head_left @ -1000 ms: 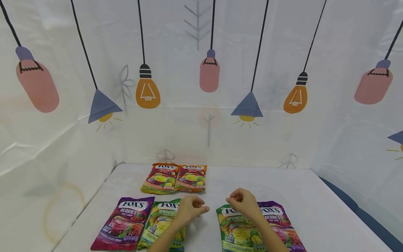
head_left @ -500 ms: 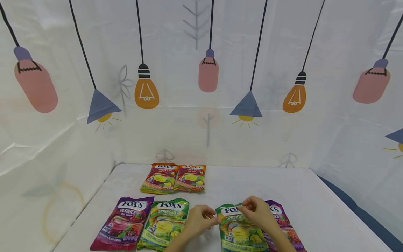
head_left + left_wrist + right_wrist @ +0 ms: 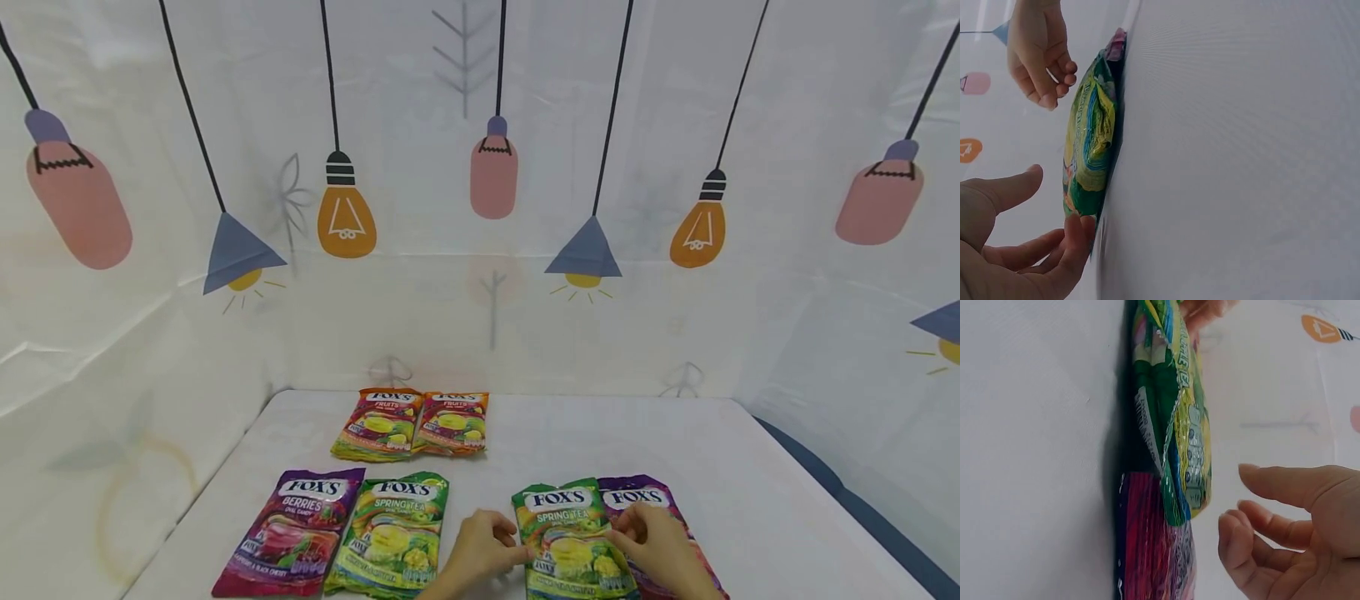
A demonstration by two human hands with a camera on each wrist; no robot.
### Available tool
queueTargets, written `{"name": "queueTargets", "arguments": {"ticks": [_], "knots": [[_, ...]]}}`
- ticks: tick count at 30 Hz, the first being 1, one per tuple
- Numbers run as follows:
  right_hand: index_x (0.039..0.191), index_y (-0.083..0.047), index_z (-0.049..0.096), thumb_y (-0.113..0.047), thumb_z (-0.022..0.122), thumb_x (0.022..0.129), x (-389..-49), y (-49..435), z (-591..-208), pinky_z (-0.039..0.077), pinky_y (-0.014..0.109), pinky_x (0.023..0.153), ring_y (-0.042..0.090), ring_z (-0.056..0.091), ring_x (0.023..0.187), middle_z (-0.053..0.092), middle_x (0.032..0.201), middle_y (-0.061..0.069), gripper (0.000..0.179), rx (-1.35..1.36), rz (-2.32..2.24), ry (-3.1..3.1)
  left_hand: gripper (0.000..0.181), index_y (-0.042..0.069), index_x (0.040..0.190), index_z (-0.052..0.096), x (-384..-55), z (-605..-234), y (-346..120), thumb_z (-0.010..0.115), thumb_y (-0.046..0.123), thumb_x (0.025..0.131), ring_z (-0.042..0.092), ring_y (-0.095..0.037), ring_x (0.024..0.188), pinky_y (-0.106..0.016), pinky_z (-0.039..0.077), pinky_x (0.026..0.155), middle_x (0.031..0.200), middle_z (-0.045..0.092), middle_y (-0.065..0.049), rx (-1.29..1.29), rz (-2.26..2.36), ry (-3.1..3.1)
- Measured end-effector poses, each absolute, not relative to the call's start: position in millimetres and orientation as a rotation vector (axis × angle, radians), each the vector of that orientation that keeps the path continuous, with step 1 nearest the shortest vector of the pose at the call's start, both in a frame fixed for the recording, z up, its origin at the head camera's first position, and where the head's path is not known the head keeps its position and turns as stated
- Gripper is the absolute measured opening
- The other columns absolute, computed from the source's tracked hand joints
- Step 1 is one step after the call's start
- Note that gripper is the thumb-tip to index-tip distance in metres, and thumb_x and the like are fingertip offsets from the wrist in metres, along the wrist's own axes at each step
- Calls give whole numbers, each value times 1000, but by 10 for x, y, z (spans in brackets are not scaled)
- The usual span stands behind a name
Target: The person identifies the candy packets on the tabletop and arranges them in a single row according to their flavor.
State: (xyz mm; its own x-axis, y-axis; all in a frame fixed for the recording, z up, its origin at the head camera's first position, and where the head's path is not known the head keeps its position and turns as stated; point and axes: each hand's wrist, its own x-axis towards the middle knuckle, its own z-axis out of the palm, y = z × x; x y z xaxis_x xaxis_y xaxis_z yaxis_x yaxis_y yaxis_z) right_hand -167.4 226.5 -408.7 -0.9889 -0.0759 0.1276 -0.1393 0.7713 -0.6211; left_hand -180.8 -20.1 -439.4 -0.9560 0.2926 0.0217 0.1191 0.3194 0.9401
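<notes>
A green candy bag marked Spring Tea point(image 3: 566, 537) lies on the table right of centre, overlapping a purple Berries candy bag point(image 3: 637, 492). My left hand point(image 3: 483, 546) is at the green bag's left edge; in the left wrist view its fingertips point(image 3: 1079, 225) meet the bag's edge and the thumb stands apart. Over the bags' right side hovers my right hand point(image 3: 660, 542), which partly hides the purple one. In the right wrist view its loosely bent fingers point(image 3: 1241, 537) are apart from the bags, with nothing between them and the thumb.
Another purple Berries bag point(image 3: 296, 533) and green Spring Tea bag point(image 3: 393, 533) lie side by side at the left. Two orange-red Fruits bags point(image 3: 378, 425) sit at the back of the white table point(image 3: 600, 442). Behind it hangs a lamp-patterned curtain point(image 3: 420, 317).
Both hands have moved right and nearer to me. The left hand has left the left green bag for the right one's edge; the right hand no longer covers the right green bag's top.
</notes>
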Motion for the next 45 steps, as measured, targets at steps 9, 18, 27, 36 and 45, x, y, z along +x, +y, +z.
{"name": "queueTargets", "arguments": {"ticks": [9,18,27,36,45], "knots": [[74,-8,52,-29,68,75,-1585,2365,-4152,34,25,50,13,40,55,44,60,-1,27,54,976,-3002,27,-5,85,63,-1751,-4460,-164,72,17,72,59,-17,62,-32,49,58,70,62,-6,387,1686,2355],[73,-8,56,-33,67,75,-1556,2406,-4217,36,26,51,13,43,55,48,58,-3,27,52,1015,-3028,29,-7,86,63,-1716,-4444,-151,72,18,72,61,-19,62,-34,50,62,69,63,-7,290,1684,2291],[75,-4,55,-33,67,76,-1552,2427,-4309,40,26,52,13,46,55,50,60,-1,31,105,1155,-3038,20,-1,77,66,-1694,-4459,-114,73,17,71,59,-12,54,-28,49,57,63,61,-4,225,1642,2281],[74,-2,56,-28,69,75,-1530,2417,-4325,43,27,53,13,50,57,52,61,-1,29,165,1200,-3020,16,-1,71,67,-1652,-4478,-94,73,14,70,57,-14,55,-29,48,54,61,62,-6,237,1653,2261],[79,4,62,-23,67,77,-1553,2478,-4351,47,29,54,15,55,59,56,65,0,28,327,1357,-3014,12,-1,72,66,-1674,-4513,-42,72,9,71,58,-15,57,-31,49,56,62,62,-6,195,1577,2279]]}}
